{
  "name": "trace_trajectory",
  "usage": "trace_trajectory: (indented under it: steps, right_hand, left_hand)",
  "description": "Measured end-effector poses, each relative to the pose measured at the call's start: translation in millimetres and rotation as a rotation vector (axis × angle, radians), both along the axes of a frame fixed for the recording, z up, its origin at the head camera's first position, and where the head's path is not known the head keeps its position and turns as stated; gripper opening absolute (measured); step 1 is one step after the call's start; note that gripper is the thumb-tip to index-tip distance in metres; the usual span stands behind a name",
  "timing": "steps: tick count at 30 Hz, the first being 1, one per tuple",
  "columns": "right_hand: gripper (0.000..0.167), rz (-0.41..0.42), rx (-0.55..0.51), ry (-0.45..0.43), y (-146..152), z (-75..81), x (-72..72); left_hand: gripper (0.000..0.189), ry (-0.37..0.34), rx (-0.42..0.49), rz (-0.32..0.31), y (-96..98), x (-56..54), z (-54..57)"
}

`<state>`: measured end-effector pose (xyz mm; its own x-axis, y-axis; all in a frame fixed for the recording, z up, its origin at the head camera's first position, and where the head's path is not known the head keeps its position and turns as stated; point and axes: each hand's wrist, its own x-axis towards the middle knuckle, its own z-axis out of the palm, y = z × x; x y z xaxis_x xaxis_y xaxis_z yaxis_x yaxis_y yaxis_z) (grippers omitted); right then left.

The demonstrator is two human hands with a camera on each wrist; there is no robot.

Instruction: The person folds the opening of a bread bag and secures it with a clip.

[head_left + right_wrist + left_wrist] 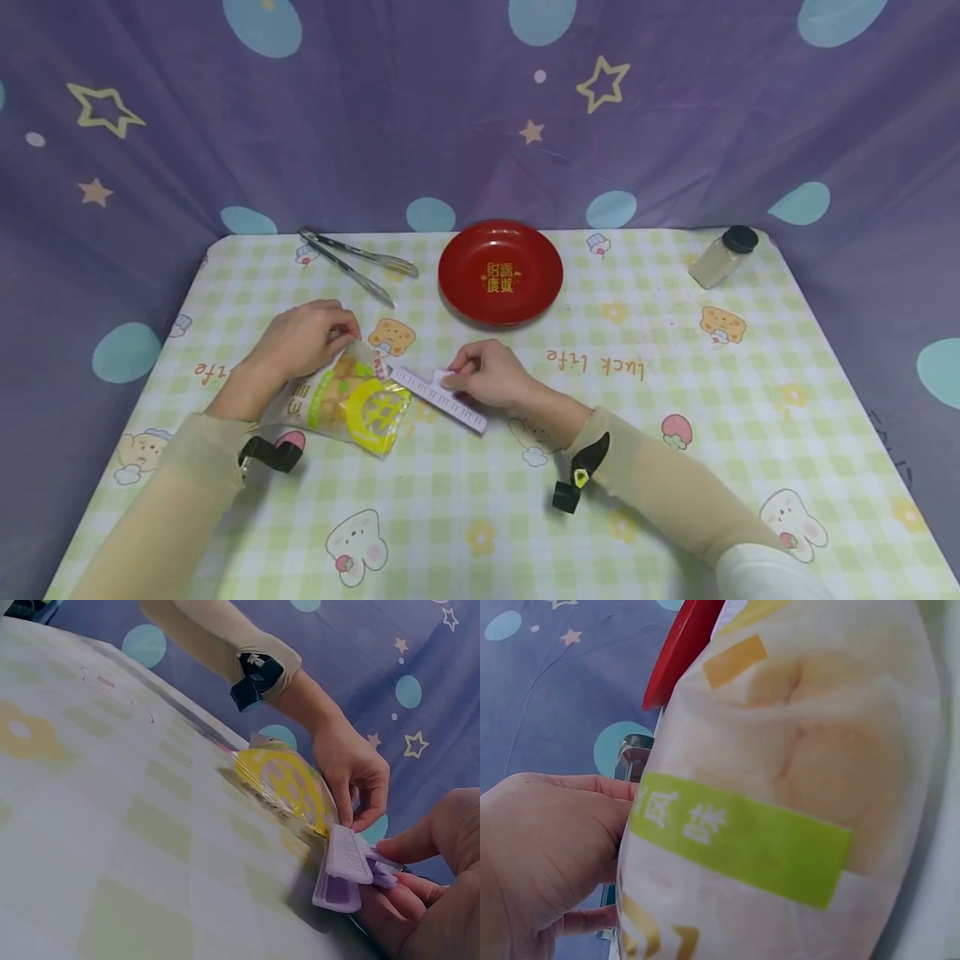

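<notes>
My left hand [309, 335] pinches the far edge of a clear plastic food bag [347, 398] with green and yellow print. Pale, rounded pieces show through the film. In the left wrist view the bag fills most of the frame and hides part of the fingers. My right hand [491, 375] squeezes the handles of a lilac bag clip [438, 398] between thumb and fingers. Seen from the right wrist, the clip [346, 859] has its long jaws spread apart, and its far end reaches the bag's corner close to the left fingertips.
A red plate [501, 304] with gold characters stands at the back middle. Metal tongs [352, 265] lie to its left, behind the bag. At the back right a small jar [720, 258] with a black lid lies tilted on the checked tablecloth [480, 500].
</notes>
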<state>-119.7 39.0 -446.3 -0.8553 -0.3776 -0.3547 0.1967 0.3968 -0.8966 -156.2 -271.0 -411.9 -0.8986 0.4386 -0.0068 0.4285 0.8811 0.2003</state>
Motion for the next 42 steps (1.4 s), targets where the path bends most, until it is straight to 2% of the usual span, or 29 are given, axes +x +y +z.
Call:
trace_trajectory:
  steps: [8,19,26,30,33,36,38,42]
  right_hand:
    - [0.016,0.035,0.058,0.116,-11.4,-2.6,3.5]
    - [0.013,0.030,0.031,0.117,-17.1,-2.3,5.6]
    - [0.014,0.074,0.049,0.191,-18.3,-4.6,4.9]
    - [0.014,0.107,0.055,0.217,-18.4,-6.7,5.2]
    - [0.014,0.114,0.069,0.215,-17.2,-6.2,5.9]
    - [0.013,0.122,0.085,0.207,-15.5,-4.7,6.4]
    - [0.013,0.129,0.092,0.197,-14.4,-3.4,6.2]
    - [0.015,0.155,0.097,0.163,-12.3,0.3,4.9]
  left_hand:
    - [0.005,-0.001,-0.011,0.016,-3.2,-0.1,1.4]
    - [0.006,0.007,0.006,0.016,-3.3,-0.2,0.9]
    - [0.008,0.043,0.057,0.017,-7.2,4.1,-0.1]
    - [0.015,0.112,0.085,0.012,-12.2,12.6,4.4]
    - [0.018,0.132,0.090,0.002,-13.9,22.0,12.0]
    - [0.025,0.103,0.073,0.007,-13.3,34.9,20.1]
    - [0.038,0.063,0.045,0.016,-11.7,44.7,24.5]
    - [0.065,-0.055,0.003,0.057,-6.3,63.9,30.1]
